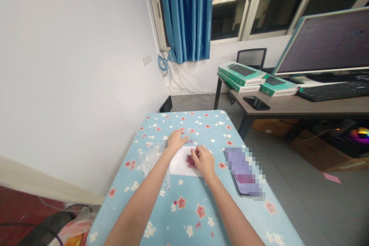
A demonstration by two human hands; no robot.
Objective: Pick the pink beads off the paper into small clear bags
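A table is covered by a light blue cloth [168, 215] printed with white and red flowers, and a white wall [72, 65] is seen along its left side. Beyond it, a blue curtain [187, 11] is hung at a window [230, 4], with loose cables [175, 77] bunched below. To the right, a desk [302, 107] is seen bearing a monitor [325, 42], a keyboard [331, 91], a phone [256, 103] and stacked green boxes [241, 76]. On the cloth, a white sheet [178, 165] is laid, and a small heap of reddish-purple pieces [190, 161] is piled on it. A crumpled clear bag [151, 159] is lying just left of the sheet, and a pixelated second phone [245, 173] lies to the right. The left hand [175, 141] is held open, fingers spread on the cloth past the sheet's far edge, with nothing seen gripped. The right hand [203, 160] is curled over the heap, fingertips lowered at it; whether pieces are pinched cannot be told.
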